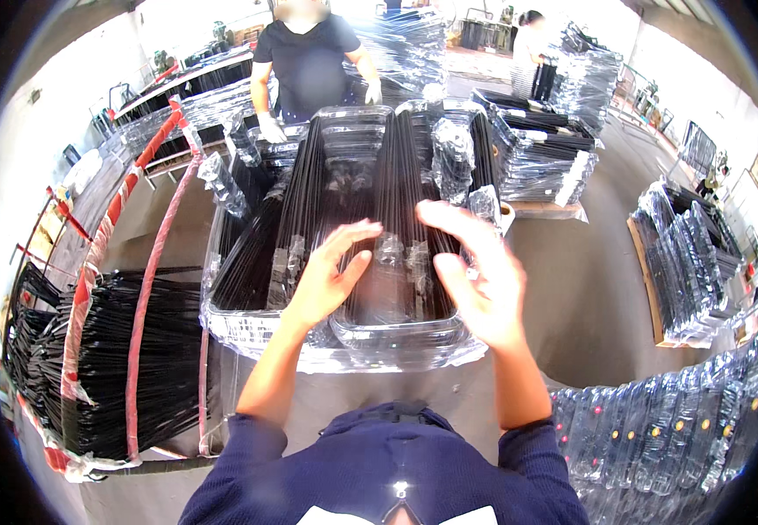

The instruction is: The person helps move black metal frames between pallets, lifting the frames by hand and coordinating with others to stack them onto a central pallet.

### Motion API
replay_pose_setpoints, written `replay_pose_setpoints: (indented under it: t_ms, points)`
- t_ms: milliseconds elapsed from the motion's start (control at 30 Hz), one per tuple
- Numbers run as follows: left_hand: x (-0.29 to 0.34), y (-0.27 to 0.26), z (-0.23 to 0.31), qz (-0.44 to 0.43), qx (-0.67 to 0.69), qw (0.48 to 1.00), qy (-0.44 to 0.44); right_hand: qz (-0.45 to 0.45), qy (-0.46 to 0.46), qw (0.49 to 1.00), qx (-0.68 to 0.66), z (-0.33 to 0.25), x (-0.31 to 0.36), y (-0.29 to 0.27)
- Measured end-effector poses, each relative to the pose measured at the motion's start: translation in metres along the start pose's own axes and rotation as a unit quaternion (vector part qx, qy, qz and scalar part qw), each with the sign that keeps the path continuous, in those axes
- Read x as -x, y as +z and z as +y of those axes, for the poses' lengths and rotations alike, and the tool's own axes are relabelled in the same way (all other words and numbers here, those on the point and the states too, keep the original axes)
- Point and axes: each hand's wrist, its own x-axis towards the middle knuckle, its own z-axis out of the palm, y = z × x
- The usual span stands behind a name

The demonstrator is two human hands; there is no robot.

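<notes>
Hovering open hands (414, 271) over glossy (plastic-wrapped) black frames (379, 188).

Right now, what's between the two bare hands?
In the head view, between the left hand and the right hand lies a plastic-wrapped bundle of black metal frames, with shiny wrap bunched on top. Neither hand clearly grips it.
</notes>
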Motion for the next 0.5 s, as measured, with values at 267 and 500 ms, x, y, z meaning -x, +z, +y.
replay_pose_setpoints:
  t_ms: [267,500]
  points:
    - [0.0,-0.055,0.173,0.141,0.088,0.922,0.349,0.07,-0.384,0.919,-0.058,-0.119,-0.014,-0.052]
    - [0.0,-0.047,0.178,0.195,0.086,0.888,0.408,0.063,-0.407,0.911,-0.024,-0.127,-0.008,-0.046]
